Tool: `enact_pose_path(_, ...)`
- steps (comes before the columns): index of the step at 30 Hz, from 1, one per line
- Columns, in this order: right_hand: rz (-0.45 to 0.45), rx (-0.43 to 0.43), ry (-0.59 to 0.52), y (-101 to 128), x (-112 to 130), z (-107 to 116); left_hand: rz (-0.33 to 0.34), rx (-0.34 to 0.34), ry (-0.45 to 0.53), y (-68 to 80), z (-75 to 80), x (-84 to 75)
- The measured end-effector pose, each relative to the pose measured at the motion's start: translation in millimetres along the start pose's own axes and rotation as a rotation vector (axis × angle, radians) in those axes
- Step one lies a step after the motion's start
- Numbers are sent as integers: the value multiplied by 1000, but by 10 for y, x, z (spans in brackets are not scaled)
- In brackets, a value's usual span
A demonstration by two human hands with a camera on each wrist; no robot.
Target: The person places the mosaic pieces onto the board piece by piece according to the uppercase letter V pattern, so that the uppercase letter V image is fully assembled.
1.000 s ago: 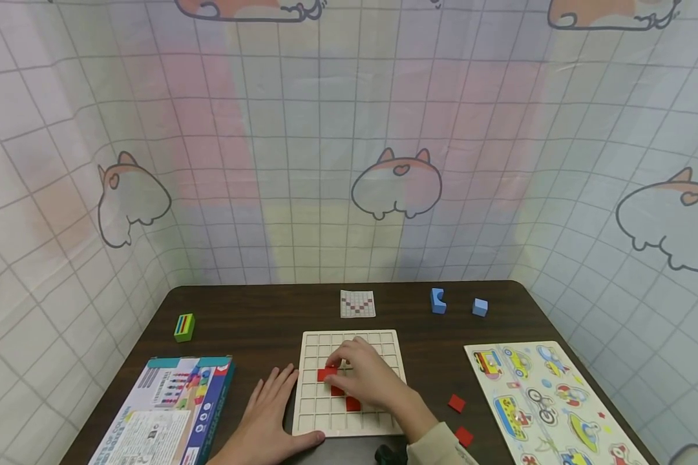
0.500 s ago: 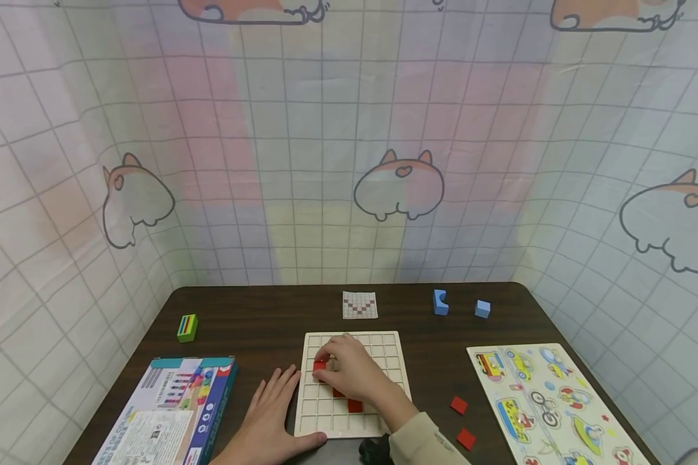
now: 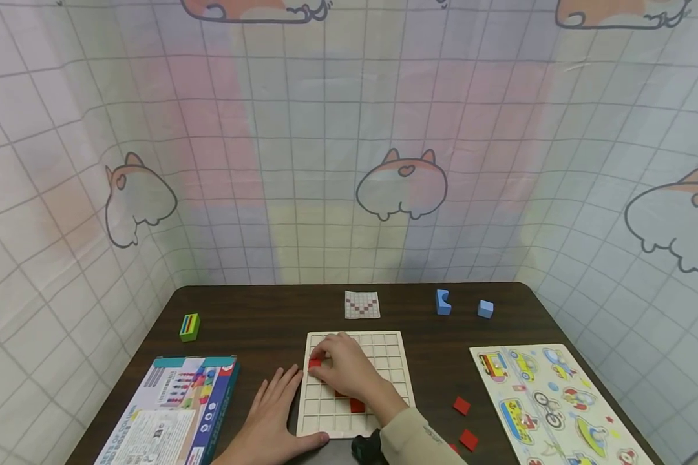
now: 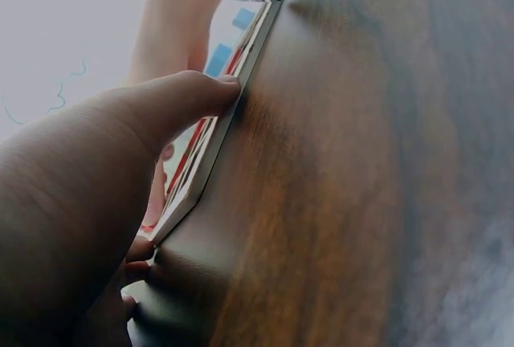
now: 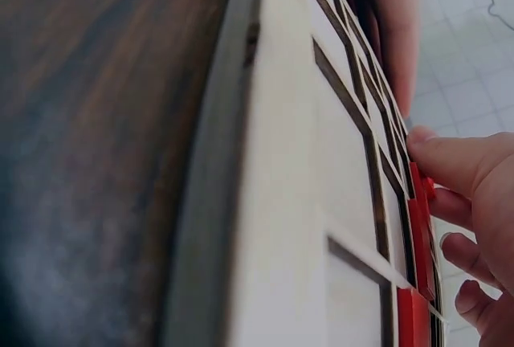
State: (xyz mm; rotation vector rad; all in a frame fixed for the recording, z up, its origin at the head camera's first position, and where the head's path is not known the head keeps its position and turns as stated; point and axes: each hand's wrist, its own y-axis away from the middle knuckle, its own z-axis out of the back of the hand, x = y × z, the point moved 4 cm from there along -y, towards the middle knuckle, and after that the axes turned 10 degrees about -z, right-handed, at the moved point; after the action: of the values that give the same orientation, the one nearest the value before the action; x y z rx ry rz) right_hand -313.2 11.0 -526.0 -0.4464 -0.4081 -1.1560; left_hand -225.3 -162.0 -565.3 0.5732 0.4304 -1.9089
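Observation:
In the head view a pale wooden grid board [image 3: 326, 420] lies on the dark table. My right hand [image 3: 349, 367] reaches over it, thumb and index finger pinching a red square tile [image 3: 315, 363] at the board's left side. Another red tile [image 3: 357, 405] sits in a cell nearer me, and more red shows partly under the hand. My left hand [image 3: 272, 413] lies along the board's left edge with fingers spread, its thumb at the near corner. The left wrist view shows that thumb [image 4: 181, 102] on the board's rim. Raised red tiles [image 5: 414, 315] appear beside the right fingers in the right wrist view.
Loose red tiles [image 3: 461, 405] lie right of the board, beside a picture puzzle board [image 3: 552, 400]. Behind stand a patterned card [image 3: 362, 305] and two blue blocks [image 3: 443, 302]. A box [image 3: 169, 413] and a small green block [image 3: 189, 327] are at left.
My right hand has moved left and slightly away across the board, its pinched red tile now at the left columns. My left hand has stayed at the board's edge.

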Motion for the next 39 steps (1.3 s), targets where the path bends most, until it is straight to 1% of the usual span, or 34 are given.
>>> enact_pose_path(7, -27, 19, -16, -31, -17, -3, -7, -2, 11, 15, 31, -42)
enact_pose_path(12, -59, 28, -39, -54, -44, -14, -14, 1, -2, 23, 48, -53)
enact_pose_path(19, -92, 23, -93, -77, -72, -46, -5, 8, -3, 10, 33, -31)
enact_pose_path(26, -108, 13, -82, -59, -66, -46, -4, 1, 8, -14, 4, 5)
enact_pose_path(30, -100, 11, -95, -23, -73, -29, 6, 4, 2, -16, -13, 14)
enact_pose_path(34, -74, -7, -122, 17, -90, 4, 3, 2, 2, -14, -11, 12)
enact_pose_path(39, -50, -17, -125, 99, -88, 74, -6, -7, -10, -19, -21, 24)
